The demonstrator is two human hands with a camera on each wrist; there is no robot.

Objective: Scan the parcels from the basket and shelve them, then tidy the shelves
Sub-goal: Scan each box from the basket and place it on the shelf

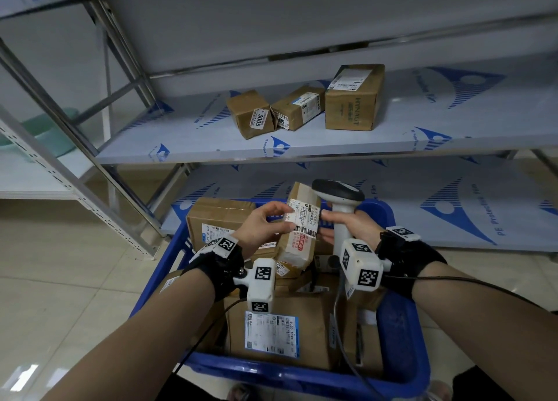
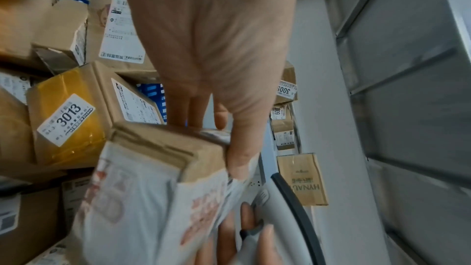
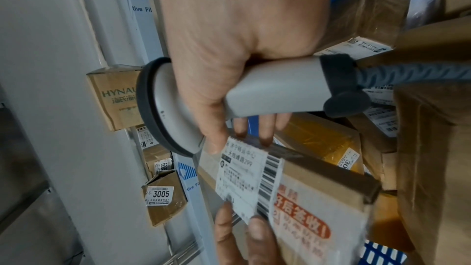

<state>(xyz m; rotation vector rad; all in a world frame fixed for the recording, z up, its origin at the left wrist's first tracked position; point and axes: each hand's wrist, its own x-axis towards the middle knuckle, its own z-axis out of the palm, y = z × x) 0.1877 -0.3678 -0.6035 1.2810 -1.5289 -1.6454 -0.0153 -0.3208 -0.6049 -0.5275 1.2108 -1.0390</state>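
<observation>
at the left, our left hand [image 1: 265, 222] pinches the small parcel [image 1: 297, 234] by its label edge, thumb on the printed face and fingers behind it, holding it tilted above the blue basket [image 1: 401, 334]. the parcel is clear of the heap, over the basket's far rim, with its barcode label [image 3: 251, 178] turned up toward us. below and around it the basket holds more brown parcels, one with a large white label [image 1: 271, 334] near the basket's near rim. to the right, our right hand [image 1: 347, 228] is wrapped around the handle of the scanner [image 1: 339, 201], its fingertips [image 3: 265, 128] touching the parcel's edge; the scanner head points away from the label. we judge the step in hand to be readying this parcel for scanning. next we need to free the scanner and aim its head at the barcode, then set the parcel on the middle shelf [image 1: 187, 147], where three boxes [image 1: 350, 99] stand toward the back edge.
</observation>
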